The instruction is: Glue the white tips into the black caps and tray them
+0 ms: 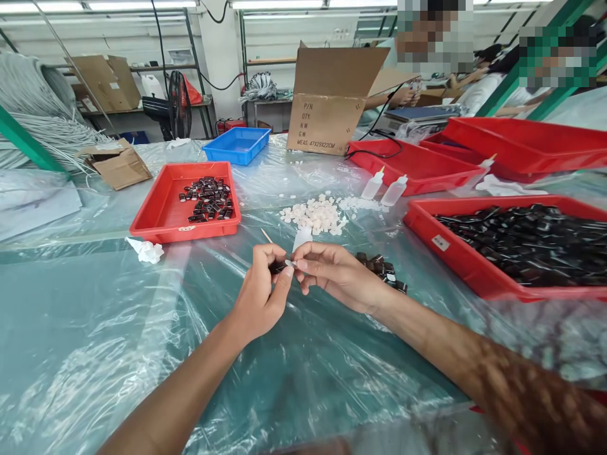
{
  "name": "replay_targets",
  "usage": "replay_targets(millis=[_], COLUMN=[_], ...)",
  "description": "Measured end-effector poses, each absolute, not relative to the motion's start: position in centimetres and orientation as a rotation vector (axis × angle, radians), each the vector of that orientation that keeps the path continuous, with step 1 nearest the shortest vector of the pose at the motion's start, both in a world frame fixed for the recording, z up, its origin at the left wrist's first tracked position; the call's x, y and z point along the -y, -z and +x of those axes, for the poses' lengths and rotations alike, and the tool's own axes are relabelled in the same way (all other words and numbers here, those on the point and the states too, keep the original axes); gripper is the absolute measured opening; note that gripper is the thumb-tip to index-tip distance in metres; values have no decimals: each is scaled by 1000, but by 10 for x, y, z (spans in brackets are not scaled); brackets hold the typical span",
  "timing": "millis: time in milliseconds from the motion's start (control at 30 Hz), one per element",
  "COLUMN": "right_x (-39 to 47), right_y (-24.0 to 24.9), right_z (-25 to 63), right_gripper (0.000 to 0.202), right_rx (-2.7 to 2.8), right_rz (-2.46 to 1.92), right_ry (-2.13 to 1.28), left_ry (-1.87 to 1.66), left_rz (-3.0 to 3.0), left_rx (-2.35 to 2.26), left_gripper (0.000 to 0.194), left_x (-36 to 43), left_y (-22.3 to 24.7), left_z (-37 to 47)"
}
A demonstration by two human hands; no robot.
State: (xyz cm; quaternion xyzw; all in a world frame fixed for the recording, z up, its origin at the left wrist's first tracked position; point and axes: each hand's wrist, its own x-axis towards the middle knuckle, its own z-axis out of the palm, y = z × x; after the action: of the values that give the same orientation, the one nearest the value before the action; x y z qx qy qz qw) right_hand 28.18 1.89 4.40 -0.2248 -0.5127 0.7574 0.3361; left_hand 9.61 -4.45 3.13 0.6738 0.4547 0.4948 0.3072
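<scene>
My left hand (263, 287) is closed around a small black part (275, 268), with a thin wooden stick (266, 235) jutting up behind its fingers. Thumb and forefinger of my right hand (334, 272) pinch a small whitish piece (290, 263) against the end of that part. Just beyond the fingertips lies a translucent white bottle or strip, partly hidden, beside a heap of small pale pieces (317, 215). To the right of my right hand, a cluster of black parts (383, 270) rests on the plastic-covered table, partly behind my wrist.
A red tray (152, 212) with black parts stands at left; a larger red tray (467, 268) full of them at right. Two squeeze bottles (372, 184) lean near a red tray. A blue tray (234, 155) and a cardboard box (332, 101) stand farther back. People sit beyond.
</scene>
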Motion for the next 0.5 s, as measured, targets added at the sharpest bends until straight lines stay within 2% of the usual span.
replay_targets(millis=[500], right_x=[-12], right_y=[-39], right_z=[278], right_gripper=[33], right_rx=[1434], right_rz=[-574], right_ry=[-1877], left_ry=[-1227], left_rz=[1874], left_rx=[-1187], left_gripper=[10], left_x=[45], left_y=[-36], left_z=[97])
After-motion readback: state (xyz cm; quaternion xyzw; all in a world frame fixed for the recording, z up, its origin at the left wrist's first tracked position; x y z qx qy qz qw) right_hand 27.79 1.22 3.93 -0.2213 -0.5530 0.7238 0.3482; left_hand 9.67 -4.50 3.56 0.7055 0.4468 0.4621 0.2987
